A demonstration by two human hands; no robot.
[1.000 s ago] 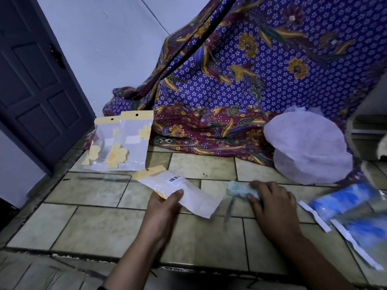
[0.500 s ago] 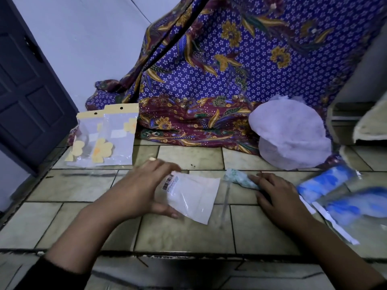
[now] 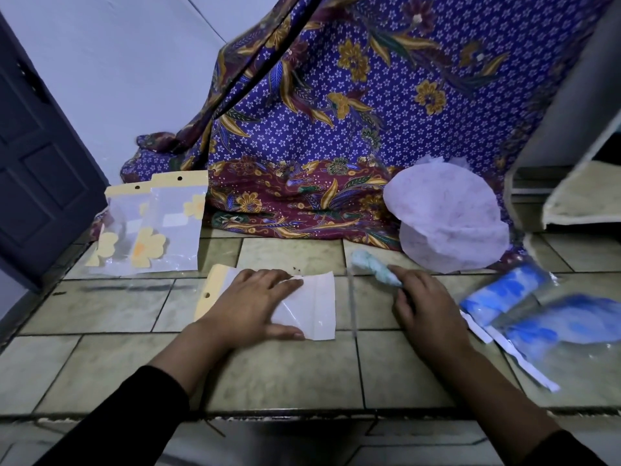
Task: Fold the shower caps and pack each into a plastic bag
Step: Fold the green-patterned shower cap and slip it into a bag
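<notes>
A clear plastic bag [image 3: 316, 304] with a yellow header lies flat on the tiled floor in the middle. My left hand [image 3: 250, 306] presses on it palm down, fingers spread. Just to the right, my right hand [image 3: 426, 307] rests on the floor with its fingertips on one end of a folded, rolled pale teal shower cap [image 3: 373, 267]. Two white unfolded shower caps [image 3: 447, 223] lie overlapped at the back right.
Two packed bags with yellow flowers [image 3: 158, 230] lie at the back left. Blue-printed packets [image 3: 524, 304] are at the right. A patterned purple cloth [image 3: 336, 129] hangs behind. A dark door [image 3: 40, 169] stands at left, a step edge runs near me.
My left hand slid onto the plastic bag and turned it flat and square to me. My right hand stayed on the rolled cap. The view shifted slightly.
</notes>
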